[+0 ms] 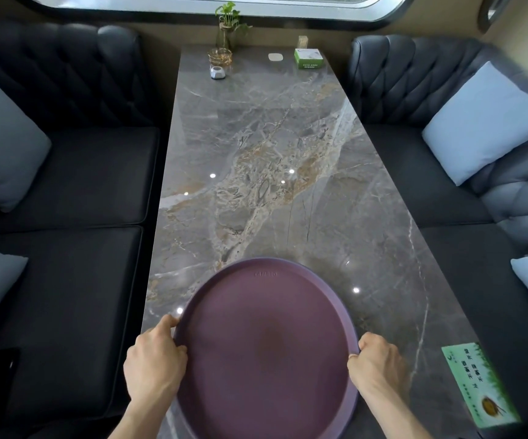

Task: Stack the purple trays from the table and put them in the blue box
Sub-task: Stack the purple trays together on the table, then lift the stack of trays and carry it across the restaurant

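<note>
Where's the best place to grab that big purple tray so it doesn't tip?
Probably by its raised rim, one hand on each side. The purple tray is wide, round and flat, so opposite grips should keep it level. That is how the left hand and right hand hold it now, fingers curled over the edge.

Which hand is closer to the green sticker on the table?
The right hand. It grips the purple tray's right rim, on the side of the green sticker. The left hand grips the opposite rim, farther away.
</note>
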{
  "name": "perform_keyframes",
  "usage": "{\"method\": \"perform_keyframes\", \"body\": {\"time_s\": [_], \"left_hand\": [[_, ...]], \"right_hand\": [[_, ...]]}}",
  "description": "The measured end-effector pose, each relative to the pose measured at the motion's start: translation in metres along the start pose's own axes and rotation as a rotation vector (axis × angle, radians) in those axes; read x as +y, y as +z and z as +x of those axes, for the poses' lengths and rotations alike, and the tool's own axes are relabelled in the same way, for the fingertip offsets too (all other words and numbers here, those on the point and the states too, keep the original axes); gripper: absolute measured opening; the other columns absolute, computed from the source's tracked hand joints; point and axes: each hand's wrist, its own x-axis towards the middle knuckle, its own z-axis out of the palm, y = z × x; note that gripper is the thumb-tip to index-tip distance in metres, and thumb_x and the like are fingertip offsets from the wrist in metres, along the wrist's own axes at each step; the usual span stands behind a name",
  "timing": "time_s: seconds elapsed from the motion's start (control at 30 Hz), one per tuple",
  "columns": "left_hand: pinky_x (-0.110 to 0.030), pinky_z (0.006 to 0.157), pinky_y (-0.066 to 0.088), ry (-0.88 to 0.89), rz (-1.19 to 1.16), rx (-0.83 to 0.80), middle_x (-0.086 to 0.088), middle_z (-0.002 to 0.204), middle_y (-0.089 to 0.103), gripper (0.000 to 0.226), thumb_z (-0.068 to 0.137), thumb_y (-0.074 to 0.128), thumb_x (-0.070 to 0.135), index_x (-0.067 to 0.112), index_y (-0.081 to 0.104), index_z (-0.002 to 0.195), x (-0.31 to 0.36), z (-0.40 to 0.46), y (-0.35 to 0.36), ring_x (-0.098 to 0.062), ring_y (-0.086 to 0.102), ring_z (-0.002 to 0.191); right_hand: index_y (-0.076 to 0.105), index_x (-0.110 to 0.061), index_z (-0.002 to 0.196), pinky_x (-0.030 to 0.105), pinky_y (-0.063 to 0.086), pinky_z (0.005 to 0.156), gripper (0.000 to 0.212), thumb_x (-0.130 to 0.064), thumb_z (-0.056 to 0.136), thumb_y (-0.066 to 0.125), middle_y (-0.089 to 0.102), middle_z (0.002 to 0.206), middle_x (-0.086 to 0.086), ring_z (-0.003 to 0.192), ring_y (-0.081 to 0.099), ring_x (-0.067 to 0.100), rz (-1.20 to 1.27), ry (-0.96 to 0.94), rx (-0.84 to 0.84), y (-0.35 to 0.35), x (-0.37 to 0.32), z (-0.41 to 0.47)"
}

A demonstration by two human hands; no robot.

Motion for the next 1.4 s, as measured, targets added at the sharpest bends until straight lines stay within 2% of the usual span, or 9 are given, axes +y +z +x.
{"method": "perform_keyframes", "body": {"time_s": [0.13,0.23,0.3,0.47,0.67,0.83,1.03,1.27,1.4], "left_hand": [[-0.035,0.065,0.041,-0.051,-0.001,-0.057,0.001,0.098,0.064,0.041,0.077,0.065,0.019,0.028,0.057,0.116,0.000,0.000,0.005,-0.027,0.057,0.078],[-0.037,0.071,0.039,-0.114,-0.027,-0.139,-0.006,0.115,0.061,0.043,0.082,0.062,0.024,0.025,0.055,0.124,-0.004,-0.001,0.014,-0.033,0.061,0.096],[-0.037,0.075,0.041,-0.175,-0.107,-0.212,-0.005,0.117,0.064,0.037,0.083,0.063,0.027,0.024,0.057,0.119,-0.009,0.004,0.016,-0.032,0.061,0.101],[-0.036,0.075,0.049,-0.335,-0.333,-0.299,0.008,0.087,0.065,0.026,0.075,0.069,0.020,0.024,0.061,0.099,-0.006,0.013,0.007,-0.022,0.063,0.083],[-0.035,0.062,0.042,-0.368,-0.722,-0.170,-0.004,0.089,0.063,0.016,0.082,0.058,0.019,0.021,0.052,0.097,0.020,0.014,-0.035,-0.024,0.059,0.076],[-0.036,0.065,0.046,-0.208,-0.884,-0.080,-0.015,0.097,0.068,0.025,0.076,0.053,0.015,0.015,0.056,0.101,0.052,0.037,-0.124,-0.025,0.061,0.077],[-0.044,0.095,0.053,0.084,-1.076,0.047,0.009,0.123,0.060,0.071,0.076,0.058,0.016,0.041,0.042,0.140,0.094,0.039,-0.261,-0.016,0.065,0.104],[-0.047,0.094,0.055,0.212,-1.117,0.159,-0.001,0.110,0.072,0.069,0.068,0.059,0.010,0.032,0.056,0.133,0.127,0.020,-0.375,-0.027,0.069,0.101],[-0.046,0.088,0.058,0.275,-1.142,0.190,0.001,0.098,0.074,0.048,0.069,0.058,0.006,0.038,0.068,0.103,0.144,0.001,-0.408,-0.027,0.070,0.092]], "right_hand": [[0.055,-0.019,0.085,0.030,0.040,0.062,0.010,-0.018,0.085,0.065,0.064,0.089,0.002,0.079,0.063,0.028,0.038,-0.024,0.035,0.013,0.004,-0.007],[0.052,-0.014,0.126,0.038,0.045,0.079,0.036,-0.015,0.090,0.058,0.062,0.119,0.012,0.107,0.061,0.036,0.263,0.049,0.001,0.033,0.008,-0.011],[0.047,-0.011,0.136,0.043,0.045,0.093,0.045,-0.019,0.092,0.058,0.063,0.123,0.017,0.115,0.058,0.038,0.410,0.122,-0.031,0.039,0.010,-0.009],[0.056,-0.006,0.123,0.043,0.045,0.094,0.041,-0.031,0.091,0.062,0.066,0.115,0.017,0.111,0.059,0.037,0.490,0.139,-0.039,0.032,0.007,-0.003],[0.055,-0.009,0.110,0.042,0.048,0.086,0.029,-0.027,0.089,0.066,0.060,0.099,0.007,0.095,0.060,0.034,0.642,-0.037,0.020,-0.023,-0.029,0.011],[0.051,-0.010,0.118,0.044,0.051,0.085,0.045,-0.038,0.087,0.067,0.064,0.105,0.011,0.094,0.062,0.033,0.734,-0.155,0.022,-0.114,-0.084,0.007],[0.046,-0.015,0.138,0.044,0.047,0.100,0.065,-0.042,0.084,0.069,0.055,0.135,0.009,0.119,0.055,0.031,0.819,-0.368,0.177,-0.246,-0.139,-0.030],[0.046,-0.015,0.141,0.042,0.045,0.101,0.073,-0.047,0.080,0.070,0.053,0.139,0.009,0.122,0.054,0.031,0.942,-0.475,0.276,-0.362,-0.163,-0.072],[0.059,-0.009,0.120,0.046,0.052,0.093,0.058,-0.047,0.078,0.067,0.065,0.119,0.013,0.105,0.063,0.034,1.018,-0.507,0.306,-0.399,-0.156,-0.086]]}}
